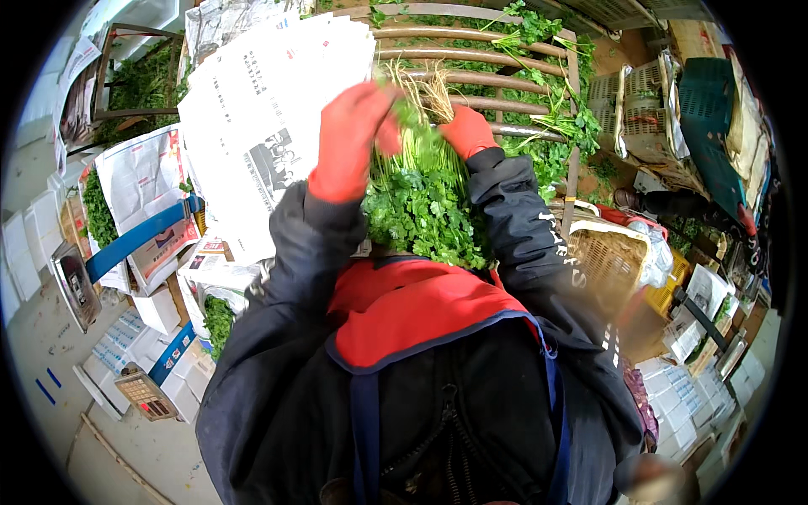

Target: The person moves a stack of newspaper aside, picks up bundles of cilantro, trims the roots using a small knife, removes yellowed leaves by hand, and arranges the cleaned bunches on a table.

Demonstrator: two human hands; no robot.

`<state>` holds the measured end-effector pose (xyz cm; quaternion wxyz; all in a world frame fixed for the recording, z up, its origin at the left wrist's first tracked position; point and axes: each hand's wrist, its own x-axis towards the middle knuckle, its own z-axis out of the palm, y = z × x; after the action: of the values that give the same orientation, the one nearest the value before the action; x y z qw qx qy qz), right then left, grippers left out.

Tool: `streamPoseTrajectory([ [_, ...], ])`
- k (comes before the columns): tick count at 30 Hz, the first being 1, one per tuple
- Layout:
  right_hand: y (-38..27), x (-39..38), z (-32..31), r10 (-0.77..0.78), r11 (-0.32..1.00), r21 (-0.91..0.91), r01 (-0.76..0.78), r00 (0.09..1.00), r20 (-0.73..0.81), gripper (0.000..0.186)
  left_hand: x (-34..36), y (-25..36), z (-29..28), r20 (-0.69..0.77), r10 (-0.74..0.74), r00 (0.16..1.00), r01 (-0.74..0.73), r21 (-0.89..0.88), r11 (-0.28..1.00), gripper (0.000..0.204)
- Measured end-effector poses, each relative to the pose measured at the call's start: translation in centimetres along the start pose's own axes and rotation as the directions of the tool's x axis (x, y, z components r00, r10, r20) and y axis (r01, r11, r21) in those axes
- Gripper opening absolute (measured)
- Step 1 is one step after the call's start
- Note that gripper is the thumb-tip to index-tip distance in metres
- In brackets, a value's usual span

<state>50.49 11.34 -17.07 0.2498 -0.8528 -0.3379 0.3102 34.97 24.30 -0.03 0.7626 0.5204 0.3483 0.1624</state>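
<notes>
Both hands are up in red gloves: the left hand (352, 139) curls round the pale stems of a bunch of leafy green herbs (421, 198), and the right hand (468, 130) grips the same stems from the other side. The bunch hangs roots up, frilly leaves down, right in front of the person's chest, hiding whatever lies beneath it. Just beyond the hands, a slatted wooden rack (497, 63) with loose sprigs scattered over its bars. On the left, a stack of printed newspaper sheets (261, 118), flat and crisp. Further left, a crate (126, 71) filled with greens. On the right, a woven plastic basket (602, 257) and pale mesh baskets (635, 109) stacked behind it.
</notes>
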Motion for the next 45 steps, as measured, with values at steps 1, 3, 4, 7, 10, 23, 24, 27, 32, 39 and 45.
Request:
streamPoseTrajectory([
  [1,0.0,0.0,-0.1,-0.003,1.000,-0.004,0.003,1.000,-0.003,0.038,1.2,2.1,1.8,0.069,0.105,0.992,-0.099,-0.087,0.991,0.034],
  [3,-2.6,-1.2,-2.2,0.050,0.997,0.061,-0.052,0.998,0.036,0.038,2.8,3.0,3.9,0.185,0.253,0.950,-0.220,-0.179,0.959,0.040],
  [4,-1.5,-1.1,-2.0,-0.003,0.985,0.175,0.002,1.000,0.005,0.035,3.2,2.9,3.9,0.244,0.287,0.926,-0.248,-0.179,0.952,0.043],
  [7,0.7,-1.2,-3.1,-0.031,0.948,0.318,0.018,0.999,0.037,0.031,2.5,-4.2,1.1,0.007,0.163,0.987,-0.139,0.567,0.812,0.031],
  [10,1.1,0.5,-2.8,-0.098,0.820,0.570,-0.044,0.972,0.215,0.029,0.6,-9.8,-0.2,-0.039,0.203,0.978,-0.051,0.905,0.422,0.034],
  [23,-3.7,3.7,-2.0,-0.233,0.954,0.278,0.115,0.866,0.442,0.042,0.7,-14.5,-1.8,-0.174,0.154,0.973,0.060,0.829,0.556,0.027],
  [24,-3.9,3.6,-2.3,-0.237,0.950,0.293,0.106,0.856,0.460,0.042,0.6,-14.5,-1.7,-0.176,0.151,0.973,0.052,0.801,0.596,0.025],
  [27,-3.3,3.7,-1.8,-0.259,0.943,0.309,0.123,0.856,0.448,0.043,0.2,-14.1,-1.4,-0.189,0.138,0.972,0.043,0.723,0.690,0.021],
  [32,-4.3,3.3,-2.8,-0.318,0.916,0.384,0.113,0.790,0.525,0.048,-0.3,-14.0,-1.0,-0.257,0.158,0.953,0.031,0.604,0.796,0.020],
  [39,-4.5,4.1,-2.0,-0.268,0.959,0.221,0.177,0.825,0.497,0.050,0.1,-14.8,0.5,-0.203,0.201,0.958,-0.042,0.598,0.800,0.019],
  [45,-1.7,2.9,-2.4,-0.169,0.915,0.402,-0.001,0.906,0.387,0.041,0.3,-14.5,-0.4,-0.255,0.072,0.964,0.022,0.350,0.937,0.023],
])
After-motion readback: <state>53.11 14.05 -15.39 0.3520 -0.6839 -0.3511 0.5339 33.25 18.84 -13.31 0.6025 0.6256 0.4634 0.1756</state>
